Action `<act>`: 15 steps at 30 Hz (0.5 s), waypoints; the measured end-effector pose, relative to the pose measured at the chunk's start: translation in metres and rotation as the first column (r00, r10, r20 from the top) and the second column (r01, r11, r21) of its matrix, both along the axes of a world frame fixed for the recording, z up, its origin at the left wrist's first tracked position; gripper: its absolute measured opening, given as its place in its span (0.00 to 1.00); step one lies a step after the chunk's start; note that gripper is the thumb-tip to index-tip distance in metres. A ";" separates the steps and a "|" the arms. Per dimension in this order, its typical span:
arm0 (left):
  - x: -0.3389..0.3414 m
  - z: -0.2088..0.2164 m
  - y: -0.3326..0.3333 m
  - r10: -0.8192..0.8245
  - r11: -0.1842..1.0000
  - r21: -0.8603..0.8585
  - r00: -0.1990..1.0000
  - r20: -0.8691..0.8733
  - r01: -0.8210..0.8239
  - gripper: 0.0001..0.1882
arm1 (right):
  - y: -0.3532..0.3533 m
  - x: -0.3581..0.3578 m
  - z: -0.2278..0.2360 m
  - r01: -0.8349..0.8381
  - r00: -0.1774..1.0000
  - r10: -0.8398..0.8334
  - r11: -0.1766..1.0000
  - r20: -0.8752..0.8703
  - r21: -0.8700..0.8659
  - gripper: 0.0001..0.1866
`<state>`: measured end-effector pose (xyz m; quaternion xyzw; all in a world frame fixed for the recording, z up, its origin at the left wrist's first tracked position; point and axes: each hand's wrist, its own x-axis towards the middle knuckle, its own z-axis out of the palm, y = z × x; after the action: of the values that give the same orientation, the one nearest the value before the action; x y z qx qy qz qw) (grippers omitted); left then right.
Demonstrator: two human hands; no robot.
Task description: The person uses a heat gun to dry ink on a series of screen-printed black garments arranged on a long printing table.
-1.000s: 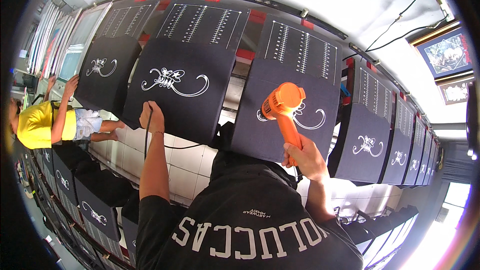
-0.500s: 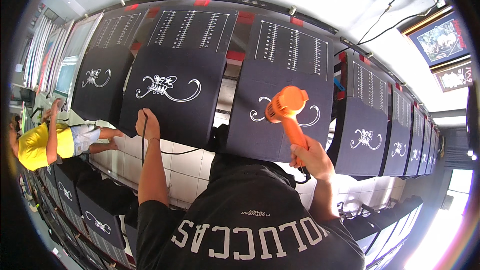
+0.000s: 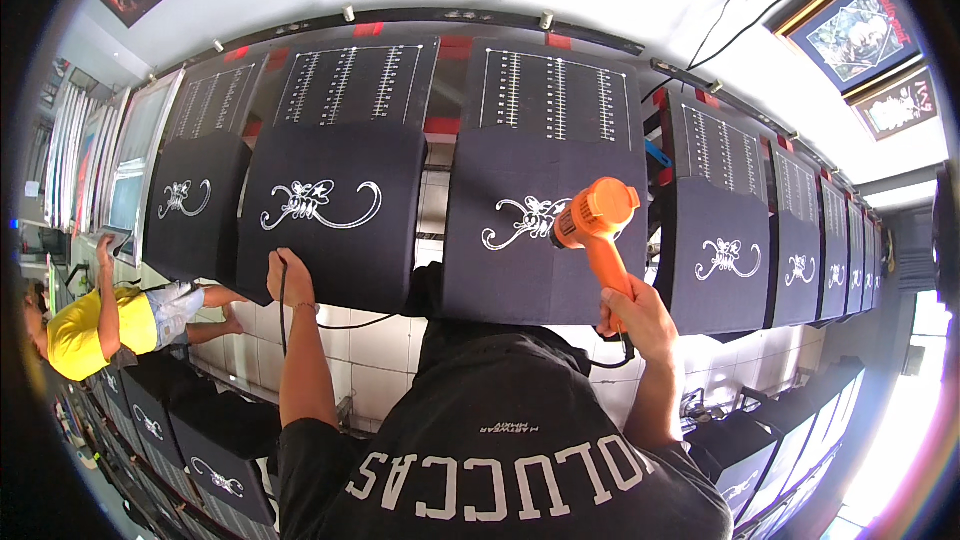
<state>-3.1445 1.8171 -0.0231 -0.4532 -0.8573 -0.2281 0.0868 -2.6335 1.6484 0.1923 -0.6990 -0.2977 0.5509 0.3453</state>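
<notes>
My right hand [image 3: 642,316] grips the handle of an orange heat gun [image 3: 603,230]. The gun's head is over a black shirt [image 3: 470,285] stretched on a board, and it hides the right part of the white printed ornament there. Closed round a black power cord [image 3: 284,312], my left hand [image 3: 289,277] is at the front edge of the neighbouring black shirt [image 3: 330,155]. That shirt carries a white scrolled ornament [image 3: 315,206], fully in sight. From the gun's handle the cord droops and runs past my body toward the left.
Several boards with black printed shirts run in a row to the right [image 3: 722,258]; another row [image 3: 215,440] stands behind me. A person in a yellow shirt [image 3: 103,333] works at far left beside upright screen frames [image 3: 150,155]. A dark rail [image 3: 450,16] edges the table's far side.
The heat gun has shifted slightly right over the same shirt, uncovering the ornament's middle. My left hand keeps hold of the cord. The view has turned a little, and the person in yellow has shifted.
</notes>
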 end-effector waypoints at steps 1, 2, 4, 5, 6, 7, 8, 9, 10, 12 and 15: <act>0.000 0.000 -0.001 -0.006 1.000 0.007 1.000 0.010 0.006 0.20 | -0.003 0.001 0.004 0.023 1.000 -0.023 1.000 0.008 -0.003 0.09; -0.001 0.000 -0.002 -0.013 1.000 0.013 1.000 0.020 0.012 0.20 | -0.007 0.002 0.006 0.046 0.999 -0.046 0.999 0.017 -0.005 0.09; -0.001 0.002 -0.002 -0.005 0.999 -0.034 0.998 0.065 0.007 0.20 | -0.017 0.007 0.002 0.102 0.994 -0.101 0.995 0.046 -0.017 0.09; -0.001 0.004 -0.002 0.013 0.996 -0.088 0.995 0.098 -0.004 0.20 | -0.022 0.012 0.004 0.129 0.991 -0.129 0.991 0.032 -0.023 0.09; 0.000 0.006 -0.001 0.031 0.990 -0.140 0.991 0.131 -0.013 0.21 | -0.027 0.018 0.006 0.157 0.987 -0.157 0.987 0.019 -0.028 0.10; 0.002 0.009 -0.002 0.032 0.990 -0.137 0.991 0.133 -0.013 0.22 | -0.033 0.028 0.001 0.140 0.990 -0.140 0.990 0.011 -0.016 0.12; 0.005 0.012 -0.003 0.033 0.991 -0.134 0.990 0.135 -0.014 0.22 | -0.034 0.033 -0.001 0.158 0.986 -0.156 0.987 0.065 -0.020 0.12; 0.007 0.014 -0.003 0.031 0.992 -0.128 0.990 0.136 -0.013 0.22 | -0.034 0.036 0.000 0.179 0.978 -0.175 0.984 0.118 -0.020 0.12; 0.005 0.012 -0.003 0.013 0.996 -0.085 0.996 0.093 -0.005 0.21 | -0.034 0.039 0.000 0.199 0.967 -0.193 0.980 0.170 -0.021 0.12; 0.000 0.002 -0.002 -0.014 1.000 0.001 1.000 0.003 0.014 0.19 | -0.029 0.046 -0.007 0.255 0.954 -0.260 0.966 0.152 0.053 0.12; -0.002 -0.003 0.000 -0.017 1.000 0.016 1.000 -0.004 0.017 0.19 | -0.010 0.049 -0.008 0.303 0.936 -0.323 0.942 0.140 0.146 0.12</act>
<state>-3.1468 1.8171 -0.0264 -0.4601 -0.8515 -0.2350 0.0901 -2.5842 1.6383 0.1842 -0.7575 -0.2427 0.4111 0.4453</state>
